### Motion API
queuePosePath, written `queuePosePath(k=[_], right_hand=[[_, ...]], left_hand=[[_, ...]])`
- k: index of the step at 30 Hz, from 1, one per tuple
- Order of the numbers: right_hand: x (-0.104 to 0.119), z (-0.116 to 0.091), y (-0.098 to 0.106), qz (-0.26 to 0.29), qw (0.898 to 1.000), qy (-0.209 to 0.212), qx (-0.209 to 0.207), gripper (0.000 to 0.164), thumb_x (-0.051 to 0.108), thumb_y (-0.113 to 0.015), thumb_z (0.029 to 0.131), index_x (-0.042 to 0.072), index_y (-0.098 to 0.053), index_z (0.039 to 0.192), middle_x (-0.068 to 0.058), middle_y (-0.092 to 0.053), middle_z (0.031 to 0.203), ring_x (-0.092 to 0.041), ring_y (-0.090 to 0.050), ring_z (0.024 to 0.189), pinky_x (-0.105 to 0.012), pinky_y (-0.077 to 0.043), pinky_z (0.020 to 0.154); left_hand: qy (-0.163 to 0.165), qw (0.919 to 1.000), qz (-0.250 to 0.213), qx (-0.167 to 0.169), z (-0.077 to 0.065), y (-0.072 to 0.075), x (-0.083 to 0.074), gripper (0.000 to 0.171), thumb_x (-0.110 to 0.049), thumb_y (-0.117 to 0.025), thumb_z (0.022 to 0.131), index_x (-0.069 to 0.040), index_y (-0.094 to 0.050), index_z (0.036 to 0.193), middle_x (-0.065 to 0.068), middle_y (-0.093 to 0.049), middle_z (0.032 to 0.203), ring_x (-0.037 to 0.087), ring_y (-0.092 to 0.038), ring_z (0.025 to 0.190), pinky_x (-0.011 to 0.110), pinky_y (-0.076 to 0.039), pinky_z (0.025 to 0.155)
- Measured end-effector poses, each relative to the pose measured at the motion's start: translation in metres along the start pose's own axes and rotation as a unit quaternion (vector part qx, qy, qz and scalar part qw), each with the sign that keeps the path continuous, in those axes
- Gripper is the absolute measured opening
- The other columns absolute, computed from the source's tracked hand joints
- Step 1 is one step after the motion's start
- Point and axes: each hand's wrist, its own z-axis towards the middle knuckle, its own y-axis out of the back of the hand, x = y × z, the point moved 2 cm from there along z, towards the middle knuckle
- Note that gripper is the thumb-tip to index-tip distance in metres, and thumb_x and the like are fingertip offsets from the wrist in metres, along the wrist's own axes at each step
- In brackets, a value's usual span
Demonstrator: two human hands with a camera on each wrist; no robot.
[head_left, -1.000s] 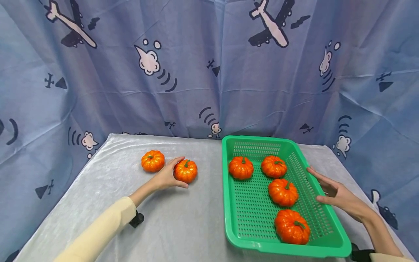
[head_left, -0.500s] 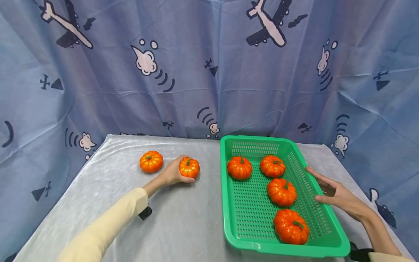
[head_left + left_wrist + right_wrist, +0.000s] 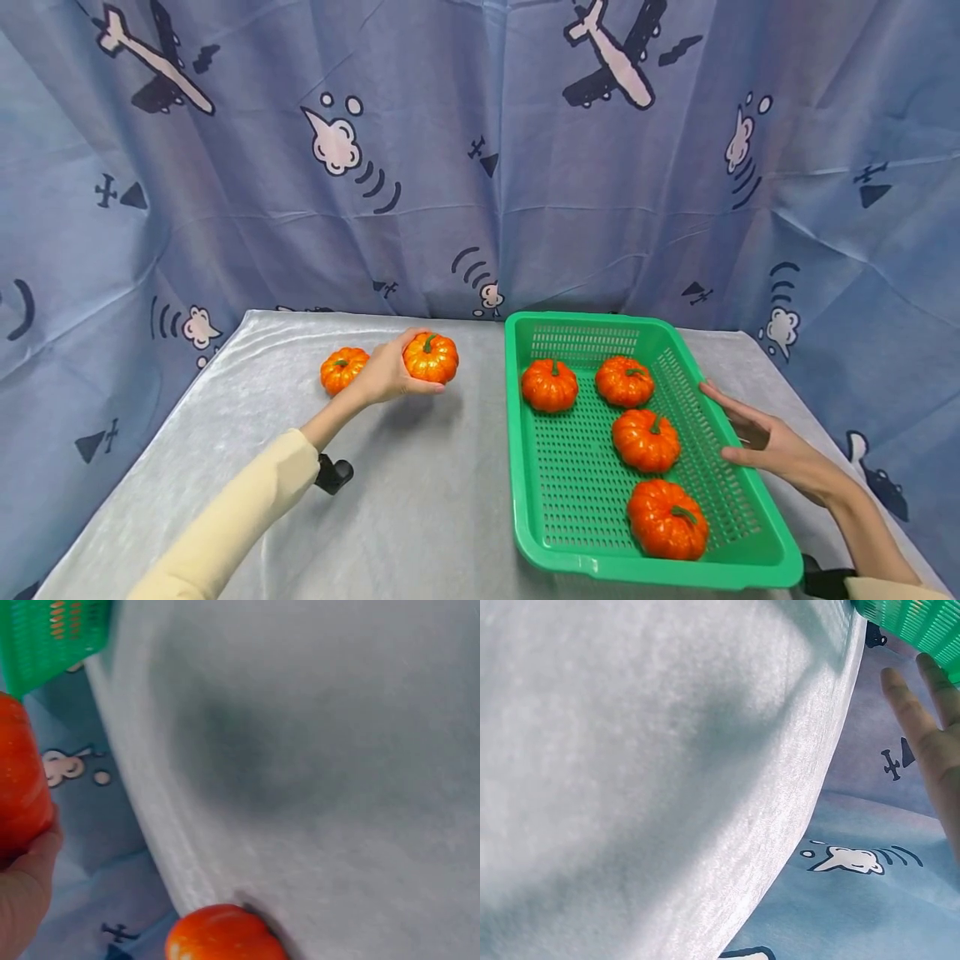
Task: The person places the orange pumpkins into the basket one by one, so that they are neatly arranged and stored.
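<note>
My left hand (image 3: 386, 372) grips a small glossy orange pumpkin (image 3: 431, 358) with a green stem, raised over the tabletop, its shadow below. The left wrist view shows that pumpkin (image 3: 19, 776) at the left edge, with part of the hand under it. Just behind the left hand a second pumpkin (image 3: 343, 370) sits on the cloth, partly covered by the fingers. My right hand (image 3: 787, 454) is at the right rim of a green plastic basket (image 3: 517, 467), fingers extended. In the right wrist view, straight fingers (image 3: 911, 705) reach toward the basket wall (image 3: 911, 619).
Several pumpkins lie inside the basket, one (image 3: 667, 518) at its near end and another (image 3: 550, 385) at the far left. A pale grey cloth (image 3: 405, 517) covers the table. A blue curtain (image 3: 420, 167) with airplane prints hangs behind it.
My left hand has closed round the pumpkin and lifted it off the cloth, up and slightly away from its earlier spot. The right hand and the basket have stayed in place.
</note>
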Motion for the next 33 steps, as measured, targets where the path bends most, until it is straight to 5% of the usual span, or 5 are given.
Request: queuePosePath(k=[11,18,21,28,33], right_hand=[[0.001,0.0,0.0,-0.013,1.0,-0.003,-0.004,0.071,-0.001,-0.049,0.088,0.018,-0.012,0.145,0.008,-0.004,0.15,0.018,-0.025,0.115,-0.062,-0.031,0.087],[-0.003,0.001,-0.001,-0.007,1.0,0.008,-0.005,0.071,-0.002,-0.049,0.088,0.016,-0.012,0.145,0.006,-0.005,0.15,0.015,-0.028,0.116,-0.024,-0.043,0.085],[-0.004,0.001,-0.001,-0.005,1.0,0.008,-0.007,0.071,-0.002,-0.05,0.088,0.016,-0.012,0.145,0.007,-0.006,0.15,0.014,-0.029,0.116,-0.019,-0.042,0.083],[-0.004,-0.001,-0.002,-0.014,1.0,0.002,-0.014,0.07,-0.001,-0.049,0.088,0.017,-0.012,0.145,0.009,-0.006,0.15,0.016,-0.029,0.115,-0.053,-0.039,0.087],[-0.003,0.0,-0.003,-0.012,1.0,0.005,-0.015,0.07,-0.001,-0.049,0.089,0.017,-0.012,0.145,0.007,-0.005,0.15,0.016,-0.027,0.115,-0.059,-0.035,0.086]], left_hand=[[-0.018,0.9997,-0.017,0.008,-0.004,0.002,-0.027,0.082,-0.039,-0.084,0.055,-0.022,-0.046,0.125,0.003,-0.059,0.104,0.018,-0.056,0.088,0.034,-0.048,0.074],[-0.03,0.9987,-0.033,0.023,-0.004,-0.001,-0.043,0.079,-0.036,-0.084,0.055,-0.021,-0.048,0.123,0.003,-0.059,0.104,0.016,-0.056,0.088,0.029,-0.049,0.072],[-0.028,0.9988,-0.026,0.031,-0.003,-0.002,-0.051,0.079,-0.037,-0.084,0.056,-0.021,-0.048,0.124,0.002,-0.059,0.105,0.016,-0.056,0.088,0.029,-0.049,0.072],[-0.033,0.9959,-0.061,0.058,-0.004,-0.01,-0.072,0.076,-0.033,-0.084,0.057,-0.02,-0.048,0.123,0.0,-0.058,0.104,0.016,-0.055,0.087,0.028,-0.049,0.07],[-0.049,0.9929,-0.085,0.066,-0.004,-0.019,-0.083,0.074,-0.028,-0.084,0.058,-0.019,-0.049,0.122,0.0,-0.058,0.103,0.015,-0.056,0.086,0.026,-0.049,0.069]])
